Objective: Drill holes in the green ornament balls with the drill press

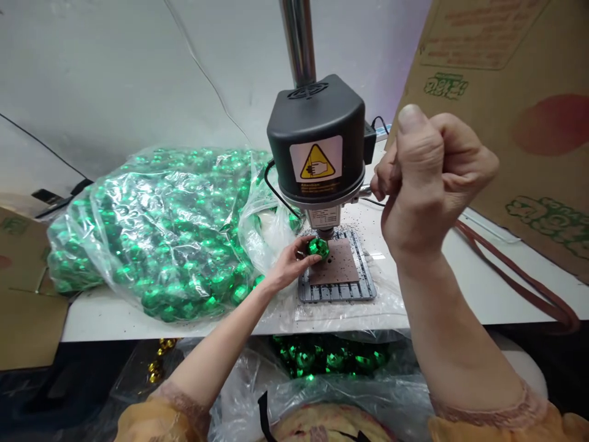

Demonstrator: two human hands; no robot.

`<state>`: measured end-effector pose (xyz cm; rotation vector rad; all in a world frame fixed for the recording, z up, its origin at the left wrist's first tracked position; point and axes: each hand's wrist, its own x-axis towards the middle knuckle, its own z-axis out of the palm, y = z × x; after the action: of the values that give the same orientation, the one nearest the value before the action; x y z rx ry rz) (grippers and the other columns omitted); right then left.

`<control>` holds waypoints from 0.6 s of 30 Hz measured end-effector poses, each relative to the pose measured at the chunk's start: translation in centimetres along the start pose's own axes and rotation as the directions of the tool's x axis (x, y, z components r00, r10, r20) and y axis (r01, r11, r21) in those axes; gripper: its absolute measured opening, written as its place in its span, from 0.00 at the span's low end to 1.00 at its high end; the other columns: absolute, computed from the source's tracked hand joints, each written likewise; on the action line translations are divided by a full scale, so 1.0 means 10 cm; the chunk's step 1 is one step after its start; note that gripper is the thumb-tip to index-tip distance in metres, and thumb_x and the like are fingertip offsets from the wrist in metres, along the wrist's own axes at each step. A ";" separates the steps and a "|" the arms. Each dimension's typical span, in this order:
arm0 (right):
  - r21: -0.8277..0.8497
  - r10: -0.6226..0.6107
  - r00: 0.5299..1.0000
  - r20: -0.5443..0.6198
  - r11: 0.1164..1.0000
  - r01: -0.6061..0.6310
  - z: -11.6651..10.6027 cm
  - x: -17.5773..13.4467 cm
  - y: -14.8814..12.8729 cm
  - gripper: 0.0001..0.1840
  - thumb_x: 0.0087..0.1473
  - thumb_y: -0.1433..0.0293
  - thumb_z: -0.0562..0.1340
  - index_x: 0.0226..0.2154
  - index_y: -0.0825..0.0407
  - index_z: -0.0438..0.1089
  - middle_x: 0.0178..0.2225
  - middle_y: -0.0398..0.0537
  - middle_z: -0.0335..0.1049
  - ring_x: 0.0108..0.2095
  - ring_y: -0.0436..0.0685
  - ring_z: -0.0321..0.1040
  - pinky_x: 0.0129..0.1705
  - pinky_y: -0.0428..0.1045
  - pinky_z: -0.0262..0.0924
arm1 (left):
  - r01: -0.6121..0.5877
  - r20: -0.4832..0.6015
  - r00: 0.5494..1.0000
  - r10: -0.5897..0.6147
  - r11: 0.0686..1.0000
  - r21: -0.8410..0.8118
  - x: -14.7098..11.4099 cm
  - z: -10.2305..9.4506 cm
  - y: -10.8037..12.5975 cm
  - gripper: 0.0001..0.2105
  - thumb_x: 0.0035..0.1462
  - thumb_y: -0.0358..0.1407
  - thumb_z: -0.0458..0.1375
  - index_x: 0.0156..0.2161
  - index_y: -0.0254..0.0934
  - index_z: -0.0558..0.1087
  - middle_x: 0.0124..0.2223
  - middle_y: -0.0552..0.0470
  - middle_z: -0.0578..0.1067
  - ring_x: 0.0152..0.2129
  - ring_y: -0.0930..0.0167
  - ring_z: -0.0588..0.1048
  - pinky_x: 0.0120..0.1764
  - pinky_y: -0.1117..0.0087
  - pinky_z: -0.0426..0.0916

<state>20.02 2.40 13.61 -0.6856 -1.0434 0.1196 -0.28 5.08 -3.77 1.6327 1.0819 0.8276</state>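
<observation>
My left hand (pixel 294 261) pinches a shiny green faceted ball (pixel 318 247) between thumb and fingers. The ball sits right under the chuck of a small black drill press (pixel 317 138), above a brown square pad (pixel 338 270) on the grey slotted base (pixel 338 293). Whether the bit touches the ball is hidden. My right hand (pixel 430 175) is closed in a fist at the machine's right side. Its fingers meet the silver feed lever (pixel 365 191), most of which the hand covers.
A big clear bag of green balls (pixel 170 233) lies left of the machine. More green balls (pixel 331 356) lie in plastic below the table edge. Cardboard boxes stand at right (pixel 515 135) and left (pixel 27 288). A brown strap (pixel 519 276) hangs at right; dark shavings litter the white table.
</observation>
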 end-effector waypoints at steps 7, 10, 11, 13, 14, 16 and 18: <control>0.082 0.013 1.000 -0.003 0.997 -0.013 0.01 0.00 -0.04 0.24 0.65 0.68 0.58 0.21 0.49 0.48 0.19 0.36 0.44 0.19 0.41 0.48 0.25 0.45 0.48 | -0.026 0.001 1.000 0.026 0.995 0.096 -0.02 0.13 0.08 0.29 0.55 0.50 0.70 0.59 0.39 0.76 0.47 0.47 0.81 0.30 0.71 0.74 0.34 0.67 0.71; 0.104 0.011 1.000 0.002 0.995 -0.012 0.01 0.01 -0.04 0.24 0.65 0.69 0.58 0.21 0.49 0.48 0.19 0.35 0.44 0.19 0.40 0.49 0.25 0.45 0.48 | -0.059 -0.053 0.996 0.067 0.989 0.136 -0.04 0.19 0.08 0.29 0.53 0.48 0.72 0.56 0.38 0.76 0.45 0.47 0.81 0.34 0.67 0.77 0.38 0.65 0.74; 0.115 0.010 1.000 0.002 0.993 -0.010 0.01 0.01 -0.04 0.24 0.64 0.69 0.59 0.21 0.49 0.48 0.19 0.35 0.44 0.19 0.40 0.49 0.25 0.46 0.48 | -0.072 -0.076 0.993 0.085 0.984 0.162 -0.05 0.22 0.08 0.28 0.52 0.47 0.73 0.55 0.38 0.76 0.46 0.46 0.81 0.37 0.65 0.78 0.41 0.63 0.75; 0.125 0.008 1.000 0.000 0.992 -0.008 0.01 0.02 -0.04 0.24 0.64 0.69 0.59 0.20 0.50 0.48 0.19 0.35 0.44 0.19 0.40 0.49 0.25 0.46 0.48 | -0.098 -0.110 0.986 0.122 0.974 0.206 -0.07 0.28 0.08 0.26 0.51 0.44 0.74 0.53 0.38 0.76 0.49 0.45 0.80 0.44 0.61 0.79 0.48 0.59 0.75; 0.117 0.011 1.000 0.000 0.993 -0.011 0.01 0.02 -0.05 0.24 0.64 0.69 0.59 0.20 0.50 0.48 0.19 0.35 0.43 0.19 0.40 0.49 0.25 0.45 0.48 | -0.110 -0.116 0.984 0.136 0.971 0.210 -0.08 0.32 0.07 0.26 0.51 0.44 0.74 0.53 0.39 0.76 0.50 0.44 0.80 0.48 0.59 0.78 0.51 0.57 0.75; 0.102 0.017 1.000 0.004 0.995 -0.017 0.00 0.02 -0.05 0.25 0.64 0.69 0.59 0.20 0.50 0.48 0.19 0.36 0.43 0.19 0.40 0.50 0.25 0.45 0.47 | -0.130 -0.113 0.982 0.152 0.976 0.177 -0.10 0.38 0.05 0.26 0.51 0.43 0.74 0.53 0.39 0.75 0.52 0.45 0.80 0.50 0.59 0.78 0.55 0.56 0.73; 0.112 0.003 1.000 0.004 0.994 -0.004 -0.01 0.00 -0.04 0.25 0.64 0.69 0.59 0.20 0.50 0.47 0.19 0.36 0.42 0.19 0.41 0.50 0.25 0.46 0.46 | -0.141 -0.109 0.982 0.154 0.982 0.122 -0.10 0.42 0.03 0.26 0.52 0.44 0.74 0.54 0.39 0.73 0.52 0.45 0.80 0.50 0.59 0.78 0.55 0.56 0.73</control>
<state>19.99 2.04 13.83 -0.5856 -1.0310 0.1809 3.17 2.59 -4.71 1.7955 1.1169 0.9857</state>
